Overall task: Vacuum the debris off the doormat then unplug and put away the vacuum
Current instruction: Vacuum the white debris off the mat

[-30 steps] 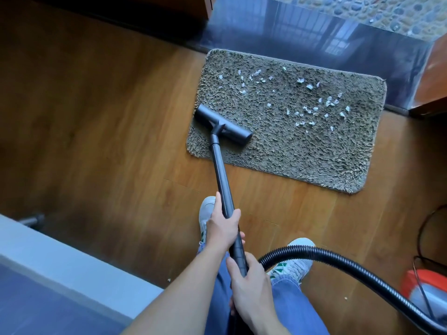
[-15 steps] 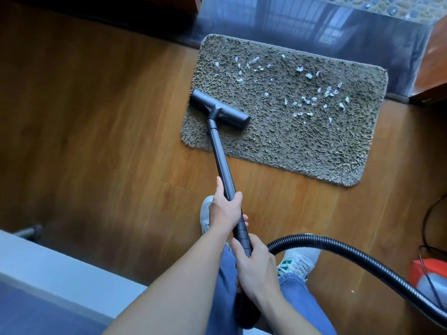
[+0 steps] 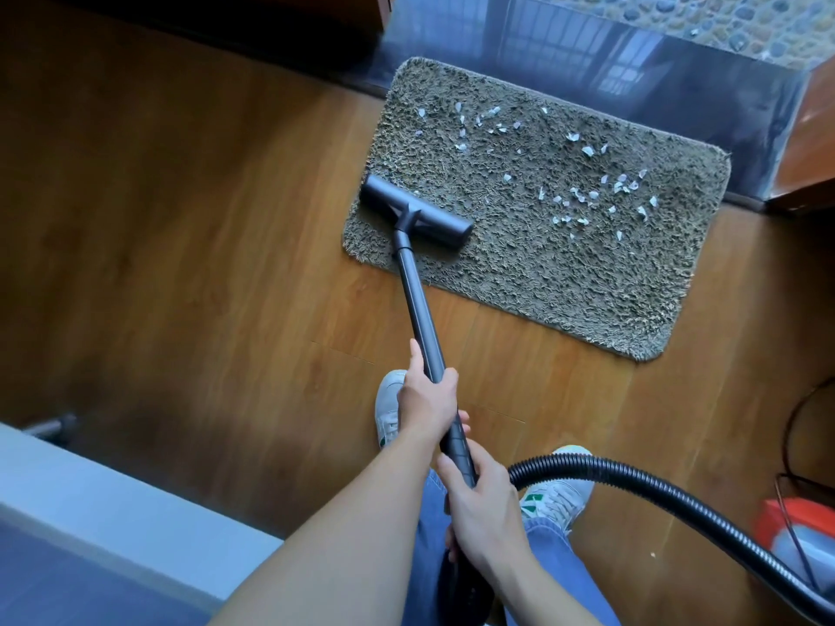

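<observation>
A shaggy grey-brown doormat [image 3: 601, 273] lies on the wood floor by a dark door sill. Several white debris bits [image 3: 583, 198] are scattered over its far and right parts. The black vacuum head [image 3: 415, 212] rests on the mat's near left corner. Its black wand [image 3: 418, 309] slopes back to me. My left hand [image 3: 427, 399] is wrapped around the wand higher up. My right hand [image 3: 481, 503] grips the handle end just below. A ribbed black hose [image 3: 668, 494] curves right to the orange and grey vacuum body [image 3: 795, 535] at the right edge.
A dark cord loop [image 3: 799, 426] lies on the floor at the right. My two white sneakers [image 3: 391, 408] stand behind the mat. A pale ledge [image 3: 90, 503] fills the lower left. The glossy dark door sill [image 3: 632, 61] and a wooden frame [image 3: 809, 146] border the mat's far side.
The vacuum head has slid a little forward and left along the mat's near left corner. Both hands keep the same hold on the wand. The debris lies as before.
</observation>
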A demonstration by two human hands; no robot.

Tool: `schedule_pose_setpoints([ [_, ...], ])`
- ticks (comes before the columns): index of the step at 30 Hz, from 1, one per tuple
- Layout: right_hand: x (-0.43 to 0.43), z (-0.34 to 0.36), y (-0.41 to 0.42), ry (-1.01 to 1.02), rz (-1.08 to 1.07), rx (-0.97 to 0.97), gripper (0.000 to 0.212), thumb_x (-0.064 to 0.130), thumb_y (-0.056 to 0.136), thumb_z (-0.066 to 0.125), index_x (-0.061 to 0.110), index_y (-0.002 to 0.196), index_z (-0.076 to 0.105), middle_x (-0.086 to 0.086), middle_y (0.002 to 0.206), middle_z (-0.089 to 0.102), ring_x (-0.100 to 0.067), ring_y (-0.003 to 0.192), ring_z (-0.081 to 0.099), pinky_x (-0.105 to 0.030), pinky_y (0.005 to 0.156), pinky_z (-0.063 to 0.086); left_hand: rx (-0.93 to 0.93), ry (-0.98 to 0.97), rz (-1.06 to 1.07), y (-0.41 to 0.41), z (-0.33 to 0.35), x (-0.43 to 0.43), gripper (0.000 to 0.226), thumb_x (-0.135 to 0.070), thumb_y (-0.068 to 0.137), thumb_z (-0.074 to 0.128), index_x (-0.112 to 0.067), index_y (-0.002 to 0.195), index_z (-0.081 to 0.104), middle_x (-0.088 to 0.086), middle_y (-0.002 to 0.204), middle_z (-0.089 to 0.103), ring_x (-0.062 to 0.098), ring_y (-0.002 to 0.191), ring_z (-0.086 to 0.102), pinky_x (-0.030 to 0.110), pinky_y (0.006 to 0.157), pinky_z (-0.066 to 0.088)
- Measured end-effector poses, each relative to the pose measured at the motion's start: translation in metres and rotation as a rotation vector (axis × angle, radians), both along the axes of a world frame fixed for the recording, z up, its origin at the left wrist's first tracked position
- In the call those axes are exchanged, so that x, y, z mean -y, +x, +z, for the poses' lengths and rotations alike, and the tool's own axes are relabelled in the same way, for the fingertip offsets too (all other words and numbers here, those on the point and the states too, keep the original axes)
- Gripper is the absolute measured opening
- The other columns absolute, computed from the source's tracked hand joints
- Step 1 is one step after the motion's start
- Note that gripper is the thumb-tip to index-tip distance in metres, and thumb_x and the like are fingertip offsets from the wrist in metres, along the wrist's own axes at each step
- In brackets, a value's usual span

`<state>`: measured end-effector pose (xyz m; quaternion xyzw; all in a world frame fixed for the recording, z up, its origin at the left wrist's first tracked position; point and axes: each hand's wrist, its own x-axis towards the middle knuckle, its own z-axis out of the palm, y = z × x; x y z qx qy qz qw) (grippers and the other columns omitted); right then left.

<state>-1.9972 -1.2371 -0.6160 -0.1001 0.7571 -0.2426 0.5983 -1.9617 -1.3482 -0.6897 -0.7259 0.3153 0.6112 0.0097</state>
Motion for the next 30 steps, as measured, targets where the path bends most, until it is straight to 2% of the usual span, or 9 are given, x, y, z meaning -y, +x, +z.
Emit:
schedule_pose_setpoints([
  [3,-0.012,0.008,0.001,0.018,0.005,0.042,0.014,0.034,0.099,0.057,0.042,0.089,0.063,0.001,0.052,0.055,-0.025,0.036,0.054,-0.032,0.039,0.045,-0.023,0.048,0.041,0.007,0.006,-0.014,0.079,-0.019,0.101,0.053,-0.045,0.162,0.009,0.001,0.091,0.060,0.018,0.042,0.060,0.035,0.045,0.058],
  [5,-0.021,0.012,0.004,0.023,0.035,0.031,0.012,0.034,0.098,0.058,0.044,0.097,0.065,0.003,0.053,0.056,-0.019,0.043,0.055,-0.032,0.048,0.048,-0.037,0.075,0.062,0.012,0.011,-0.022,0.079,-0.018,0.102,0.053,-0.045,0.162,0.009,0.005,0.092,0.061,0.018,0.042,0.059,0.038,0.047,0.060],
  [11,-0.042,0.021,0.013,0.046,0.057,0.010,0.037,0.036,0.095,0.064,0.059,0.123,0.064,0.011,0.062,0.064,-0.006,0.060,0.063,-0.023,0.065,0.052,-0.037,0.092,0.085,0.025,0.026,-0.044,0.081,-0.017,0.101,0.056,-0.047,0.161,0.011,0.011,0.092,0.061,0.024,0.049,0.061,0.044,0.054,0.062],
  [17,-0.040,0.020,0.027,0.007,-0.012,-0.066,0.045,0.029,0.091,0.072,0.060,0.122,0.061,0.026,0.080,0.072,0.014,0.073,0.065,-0.005,0.067,0.046,-0.023,0.028,0.056,0.031,0.028,-0.041,0.080,-0.022,0.099,0.058,-0.050,0.159,0.013,0.009,0.079,0.066,0.024,0.049,0.063,0.043,0.054,0.062],
  [20,-0.018,0.013,0.025,-0.019,-0.004,-0.081,0.042,0.037,0.094,0.066,0.069,0.121,0.057,0.015,0.074,0.072,-0.001,0.067,0.068,-0.014,0.062,0.051,-0.036,-0.002,0.018,0.024,0.026,-0.013,0.081,-0.023,0.099,0.059,-0.049,0.160,0.012,0.006,0.088,0.067,0.022,0.048,0.064,0.039,0.050,0.061],
  [22,0.001,0.006,0.020,-0.049,-0.013,-0.098,0.038,0.039,0.095,0.062,0.071,0.115,0.057,0.004,0.068,0.069,-0.012,0.055,0.066,-0.029,0.062,0.057,-0.053,-0.020,-0.020,0.015,0.023,0.013,0.081,-0.023,0.099,0.059,-0.047,0.160,0.012,0.005,0.091,0.068,0.023,0.048,0.064,0.040,0.050,0.061],
  [25,0.038,-0.006,0.008,-0.083,-0.023,-0.133,0.025,0.036,0.095,0.058,0.056,0.110,0.061,-0.003,0.062,0.062,-0.025,0.052,0.063,-0.038,0.059,0.057,-0.078,-0.047,-0.072,0.001,0.015,0.054,0.082,-0.023,0.098,0.060,-0.045,0.161,0.012,0.001,0.100,0.069,0.024,0.051,0.067,0.042,0.055,0.063],
  [27,0.064,-0.012,-0.001,-0.096,-0.038,-0.125,0.018,0.036,0.095,0.057,0.049,0.106,0.063,-0.002,0.057,0.057,-0.029,0.047,0.063,-0.039,0.051,0.056,-0.087,-0.061,-0.094,-0.010,0.008,0.080,0.083,-0.023,0.098,0.061,-0.044,0.161,0.011,0.003,0.115,0.068,0.023,0.053,0.070,0.044,0.060,0.064],
  [30,0.098,-0.018,-0.014,-0.102,-0.074,-0.115,0.013,0.035,0.096,0.058,0.045,0.093,0.064,0.002,0.052,0.053,-0.023,0.036,0.057,-0.029,0.038,0.047,-0.091,-0.066,-0.099,-0.024,-0.002,0.115,0.084,-0.023,0.099,0.061,-0.042,0.162,0.009,0.006,0.130,0.062,0.023,0.054,0.071,0.045,0.060,0.065],
])
